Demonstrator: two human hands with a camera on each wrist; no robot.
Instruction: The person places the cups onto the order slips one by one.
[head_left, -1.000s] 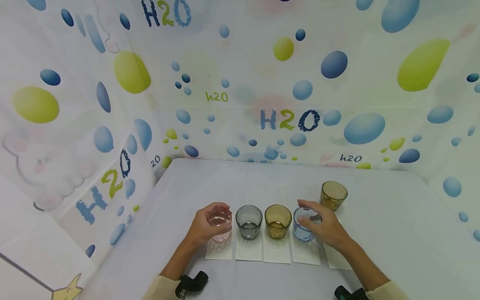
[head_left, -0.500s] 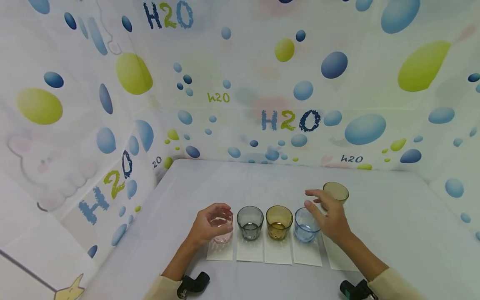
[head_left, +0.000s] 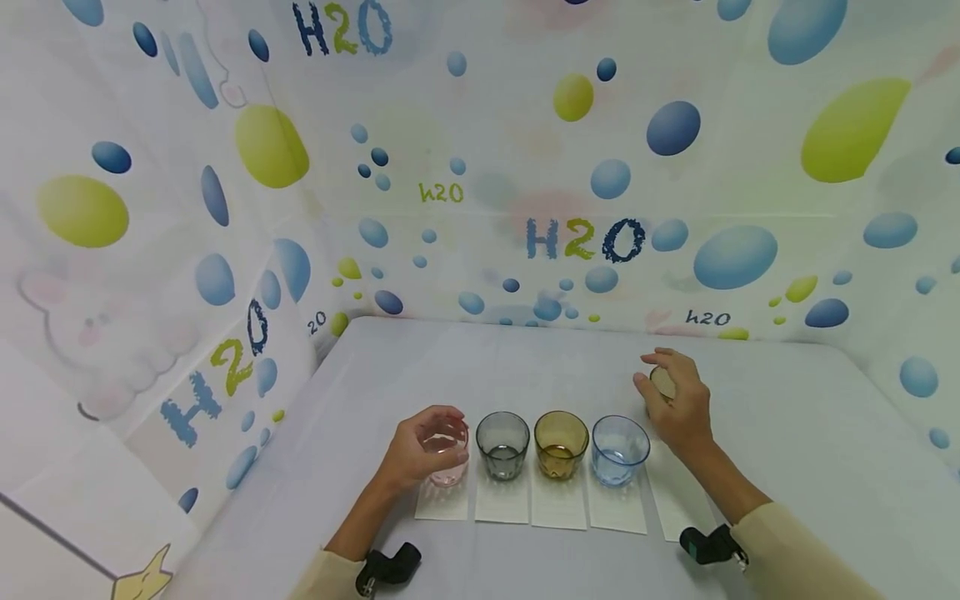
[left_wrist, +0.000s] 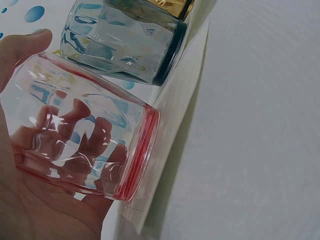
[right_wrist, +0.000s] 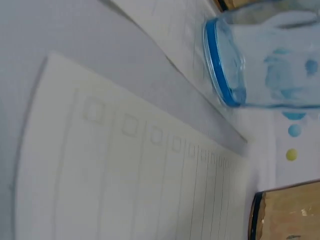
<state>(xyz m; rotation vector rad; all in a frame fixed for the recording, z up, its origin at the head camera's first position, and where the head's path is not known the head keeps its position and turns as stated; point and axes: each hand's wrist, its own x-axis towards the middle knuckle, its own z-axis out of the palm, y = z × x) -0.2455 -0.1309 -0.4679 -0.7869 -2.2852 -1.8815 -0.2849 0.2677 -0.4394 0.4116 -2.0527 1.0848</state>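
My left hand point(head_left: 423, 450) holds a pink-tinted clear glass point(left_wrist: 90, 130), with fingers and thumb curled round its side. Beside it in a row stand a grey glass point(head_left: 502, 446), an amber glass point(head_left: 561, 446) and a blue glass point(head_left: 620, 450), all upright. My right hand point(head_left: 681, 408) is at a second amber glass point(head_left: 663, 383) farther back on the right. Thumb and fingertips are spread past this glass's left side, and the hand hides most of it. That glass shows in the lower right of the right wrist view, where no fingers appear.
Under each glass of the row lies a white paper slip point(head_left: 501, 504). Another slip point(head_left: 678, 487), printed with lines and small squares, lies right of the blue glass. The white table point(head_left: 450, 358) meets a patterned backdrop point(head_left: 487, 125) behind.
My right hand has moved from the blue glass back and to the right, to the second amber glass; the blue glass stays in place. The left hand keeps its hold on the pink glass.
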